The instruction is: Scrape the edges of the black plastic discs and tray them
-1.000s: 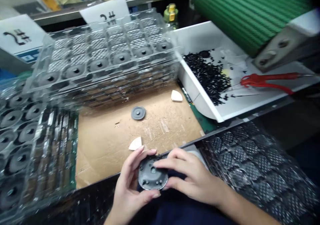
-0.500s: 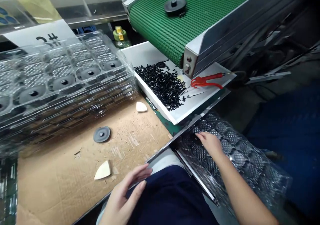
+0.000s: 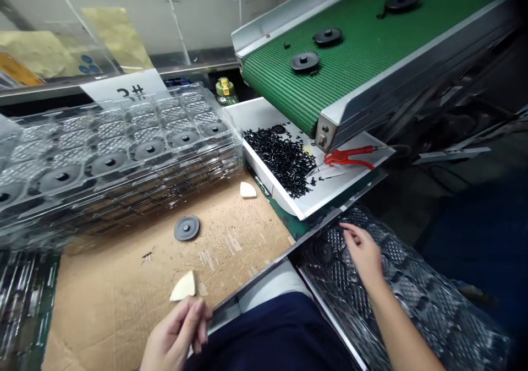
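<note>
Near the far left corner of the low tray (image 3: 398,252), your right hand (image 3: 368,258) is hovering just beside a dark disc (image 3: 325,252). That disc is lying in the tray, and the tray's pocket is probably keeping it from sliding. Your right fingers are bending loosely, gripping nothing that shows. Your left hand (image 3: 175,332) is resting by the near edge of the cardboard (image 3: 111,305), close to a white wedge (image 3: 183,287). Its fingers are curling toward the thumb; whether they are hiding something small, I cannot tell.

A gray disc (image 3: 186,228) is sitting flat near the cardboard's middle, perhaps waiting within easy reach. Another wedge (image 3: 247,190) is lying near the far right corner. Clear trays (image 3: 140,118) are standing in a stack along the far edge, their front pockets holding more discs apart.

Past the right edge, a white box (image 3: 268,173) is holding a heap of black bits (image 3: 284,162), its walls likely stopping them from rolling off. A red tool (image 3: 350,155) is lying at its right side. Above, a green belt (image 3: 284,85) is carrying four discs.

The cardboard is showing scratches and a small tear, and is maybe guarding the counter. Behind, a pale wall (image 3: 206,13) is catching light, while the floor (image 3: 437,206) on the right is looking dim.
</note>
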Demonstrator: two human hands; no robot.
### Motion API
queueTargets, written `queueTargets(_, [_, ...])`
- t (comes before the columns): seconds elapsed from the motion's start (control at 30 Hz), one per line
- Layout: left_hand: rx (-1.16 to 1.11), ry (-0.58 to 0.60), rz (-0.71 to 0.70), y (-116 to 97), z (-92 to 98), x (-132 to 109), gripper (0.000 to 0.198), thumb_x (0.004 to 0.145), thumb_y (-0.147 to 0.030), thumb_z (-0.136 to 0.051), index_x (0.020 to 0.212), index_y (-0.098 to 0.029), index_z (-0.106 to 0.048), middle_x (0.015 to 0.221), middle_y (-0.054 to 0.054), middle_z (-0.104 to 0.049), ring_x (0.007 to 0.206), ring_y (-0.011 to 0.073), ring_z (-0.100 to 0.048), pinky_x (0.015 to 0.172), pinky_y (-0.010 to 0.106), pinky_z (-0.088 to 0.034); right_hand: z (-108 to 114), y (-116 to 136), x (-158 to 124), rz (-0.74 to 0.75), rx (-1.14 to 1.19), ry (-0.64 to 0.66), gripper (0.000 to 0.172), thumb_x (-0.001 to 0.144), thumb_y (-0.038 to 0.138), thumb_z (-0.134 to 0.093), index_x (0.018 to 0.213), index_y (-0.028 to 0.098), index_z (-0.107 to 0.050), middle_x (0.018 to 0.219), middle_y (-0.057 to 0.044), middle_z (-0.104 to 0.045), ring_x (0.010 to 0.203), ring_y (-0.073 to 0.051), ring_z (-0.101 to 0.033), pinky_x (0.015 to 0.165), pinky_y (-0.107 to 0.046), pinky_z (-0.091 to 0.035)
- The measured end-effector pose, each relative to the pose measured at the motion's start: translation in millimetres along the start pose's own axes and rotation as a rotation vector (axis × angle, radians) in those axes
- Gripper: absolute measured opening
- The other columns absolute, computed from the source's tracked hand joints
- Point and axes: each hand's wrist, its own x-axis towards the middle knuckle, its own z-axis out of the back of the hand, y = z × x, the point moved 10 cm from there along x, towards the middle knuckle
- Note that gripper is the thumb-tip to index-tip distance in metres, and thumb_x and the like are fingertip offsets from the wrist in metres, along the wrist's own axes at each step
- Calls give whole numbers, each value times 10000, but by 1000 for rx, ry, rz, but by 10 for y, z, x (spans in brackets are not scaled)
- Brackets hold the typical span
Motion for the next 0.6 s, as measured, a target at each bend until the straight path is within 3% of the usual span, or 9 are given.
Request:
queueTargets(0.1, [221, -112, -217, -65, 361, 168, 343, 818, -449, -521, 1040, -197, -594, 896, 60, -718, 767, 195, -692, 723, 295, -554, 438, 631, -41, 151, 70, -236, 289, 950, 314, -394, 1135, 177, -568, 1010, -112, -582, 801, -192, -586, 777, -408, -505])
queueTargets(0.2, [576, -201, -437, -52, 583, 331, 407, 825, -408, -476, 1167, -202, -556, 1192, 136, -636, 1075, 278, -624, 895, 430, -516, 509, 1307, -112, 356, 119, -275, 324, 935, 325, -395, 1197, 204, -542, 1106, -133, -568, 995, -246, -575, 929, -447, -449])
queueTargets(0.3, [810, -299, -481, 138, 698, 458, 412, 814, -413, -438, 1095, -169, -615, 1149, 154, -660, 1114, 327, -594, 936, 491, -485, 257, 1734, -156, 499, 99, -188, 400, 924, 356, -415, 1290, 207, -477, 1219, -130, -552, 1141, -263, -530, 977, -450, -434])
queueTargets(0.43, [846, -454, -431, 393, 799, 455, 421, 844, -390, -384, 1062, -136, -638, 1186, 175, -650, 1144, 339, -574, 941, 506, -481, -66, 1910, -156, 578, 4, -107, 440, 916, 420, -421, 1283, 189, -494, 1148, -125, -630, 1049, -276, -601, 886, -463, -493])
queueTargets(0.5, [790, -504, -489, 434, 815, 390, 383, 859, -369, -383, 1037, -165, -654, 1176, 149, -667, 1132, 312, -592, 935, 484, -494, -54, 2000, -119, 616, -41, -93, 397, 924, 422, -403, 1199, 185, -563, 1055, -111, -674, 970, -266, -636, 832, -444, -518])
queueTargets(0.6, [719, -523, -562, 480, 846, 346, 320, 859, -340, -411, 964, -203, -681, 1092, 104, -716, 1061, 285, -641, 882, 449, -537, 225, 2308, 18, 689, -101, -101, 378, 940, 403, -365, 1102, 179, -623, 1048, -109, -678, 983, -247, -624, 833, -403, -513])
